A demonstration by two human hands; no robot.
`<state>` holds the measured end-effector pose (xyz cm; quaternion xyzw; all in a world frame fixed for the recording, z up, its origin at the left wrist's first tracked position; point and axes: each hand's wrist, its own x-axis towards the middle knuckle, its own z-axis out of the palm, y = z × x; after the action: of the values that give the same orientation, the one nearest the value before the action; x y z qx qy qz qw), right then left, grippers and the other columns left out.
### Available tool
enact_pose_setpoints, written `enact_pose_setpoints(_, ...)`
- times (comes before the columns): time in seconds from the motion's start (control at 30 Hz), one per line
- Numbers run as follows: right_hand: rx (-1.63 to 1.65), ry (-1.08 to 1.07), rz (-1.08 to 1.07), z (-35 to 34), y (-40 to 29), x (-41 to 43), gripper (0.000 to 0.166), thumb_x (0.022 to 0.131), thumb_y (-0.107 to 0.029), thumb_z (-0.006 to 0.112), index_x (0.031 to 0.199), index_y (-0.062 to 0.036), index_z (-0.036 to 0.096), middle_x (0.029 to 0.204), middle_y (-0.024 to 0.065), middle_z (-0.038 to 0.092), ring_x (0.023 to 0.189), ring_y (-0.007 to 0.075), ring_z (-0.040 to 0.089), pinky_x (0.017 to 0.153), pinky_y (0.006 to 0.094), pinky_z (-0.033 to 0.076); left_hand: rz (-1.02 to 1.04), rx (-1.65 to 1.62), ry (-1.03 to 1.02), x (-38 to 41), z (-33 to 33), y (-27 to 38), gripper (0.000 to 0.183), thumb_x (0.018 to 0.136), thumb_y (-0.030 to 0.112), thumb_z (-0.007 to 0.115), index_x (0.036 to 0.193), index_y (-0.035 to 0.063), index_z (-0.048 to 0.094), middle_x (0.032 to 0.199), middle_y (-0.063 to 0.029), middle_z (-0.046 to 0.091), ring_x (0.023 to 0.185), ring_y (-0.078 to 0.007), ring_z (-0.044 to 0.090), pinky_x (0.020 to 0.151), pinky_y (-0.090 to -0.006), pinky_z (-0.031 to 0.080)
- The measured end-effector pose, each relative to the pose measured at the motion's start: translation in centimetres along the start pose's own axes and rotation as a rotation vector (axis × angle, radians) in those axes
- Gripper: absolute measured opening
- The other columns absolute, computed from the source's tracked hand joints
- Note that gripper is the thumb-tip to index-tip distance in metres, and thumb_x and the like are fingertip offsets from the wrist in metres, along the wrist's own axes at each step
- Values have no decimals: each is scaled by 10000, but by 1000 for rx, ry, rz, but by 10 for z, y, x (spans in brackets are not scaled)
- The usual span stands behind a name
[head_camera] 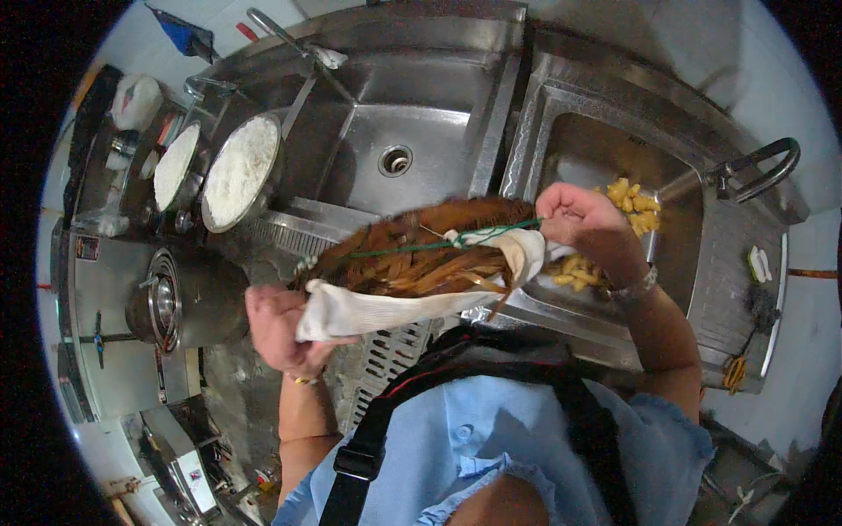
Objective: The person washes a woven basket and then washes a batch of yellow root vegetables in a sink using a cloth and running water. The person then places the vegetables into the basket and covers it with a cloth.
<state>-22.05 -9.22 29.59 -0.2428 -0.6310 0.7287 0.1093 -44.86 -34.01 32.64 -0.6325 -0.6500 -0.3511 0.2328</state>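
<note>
My left hand [283, 329] grips one end of a white ribbed cloth bag [395, 315], whose mouth is held wide. At the other end, my right hand [572, 214] pinches the bag's rim and a green drawstring [408, 250]. The string runs across the opening, with a knotted bit of white cloth on it. Inside lie brown strips [421, 279] in a loose heap, and the bag's far wall looks stained brown. I cannot tell what the strips are. The bag hangs in front of my body, above the gap between the two sinks and the floor.
Ginger pieces [635, 204] lie in the right steel sink [592, 144], beneath a curved faucet [756, 171]. The left sink [421, 125] has a drain. Two steel bowls of white grainy food [240, 171] stand at left, near a large metal pot [197, 299]. A slotted grate [388, 355] covers the floor.
</note>
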Motion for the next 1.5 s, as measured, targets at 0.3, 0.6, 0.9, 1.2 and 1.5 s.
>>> enact_pose_setpoints(0.3, -277, 103, -74, -27, 92, -13, 82, 753, -80, 606, 769, -53, 530, 723, -37, 481, 654, 40, 441, 582, 180, 363, 115, 92, -76, -95, 58, 53, 204, 514, 161, 632, 665, 82, 520, 684, -35, 520, 599, -221, 501, 495, -303, 411)
enact_pose_setpoints(0.6, -818, -74, -438, -4, 100, -13, 259, 703, -84, 621, 960, -57, 609, 806, 88, 503, 777, 220, 498, 692, 290, 409, 57, -42, -232, -147, 72, 50, 169, 558, 149, 598, 683, 84, 503, 691, -41, 509, 631, -219, 506, 507, -317, 397)
enact_pose_setpoints(0.9, -569, -395, -449, -1, 126, 16, 217, 705, -150, 638, 907, -72, 623, 778, 77, 488, 763, 225, 477, 684, 306, 393, 41, -146, -354, -150, 69, 29, 225, 606, 238, 624, 709, 68, 519, 695, -59, 487, 638, -243, 478, 527, -341, 377)
enact_pose_setpoints(1.2, -711, 6, -399, 19, 113, 11, 108, 749, -101, 575, 830, -37, 542, 762, 55, 472, 727, 187, 471, 661, 289, 396, 50, -245, -343, -142, 60, 20, 271, 588, 259, 664, 712, 70, 514, 720, -64, 485, 657, -248, 475, 546, -348, 376)
enact_pose_setpoints(1.5, -96, 164, -150, 32, 104, 11, 154, 878, -159, 478, 955, -30, 513, 760, -52, 491, 598, 3, 379, 516, 147, 304, -155, -190, -224, -125, 49, 21, 341, 537, 223, 686, 777, 60, 506, 759, -108, 470, 689, -308, 466, 585, -382, 377)
